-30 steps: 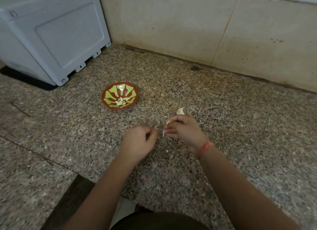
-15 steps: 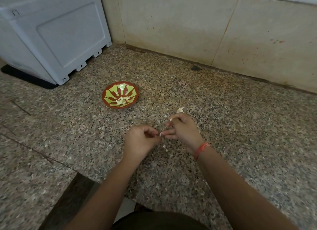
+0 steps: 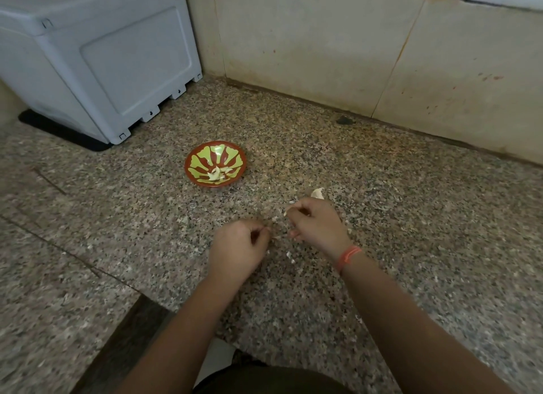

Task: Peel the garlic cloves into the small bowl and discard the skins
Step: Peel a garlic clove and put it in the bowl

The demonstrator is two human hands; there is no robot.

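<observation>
From the head camera, both forearms reach out over a speckled granite tabletop (image 3: 411,217). The right hand (image 3: 318,226) has its fingers curled inward, and a small pale bit of a garlic clove (image 3: 285,213) shows pinched at their tips, with most of it hidden in the hand. The left hand (image 3: 238,246) lies just beside it, apart from it. Its fingers are curled with thumb meeting forefinger, and I cannot tell whether anything is held between them. An orange wristband (image 3: 348,257) circles the right wrist. A loose clove (image 3: 318,193) lies on the tabletop just beyond the right hand. Pale skin flakes (image 3: 291,257) lie between the two wrists. The small bowl (image 3: 202,152), red with a yellow-green pattern, stands farther out to the left, well apart from both hands, with peeled cloves (image 3: 217,173) in it. A grey plastic box (image 3: 97,61) stands in the far left corner against the tiled wall (image 3: 323,40).
</observation>
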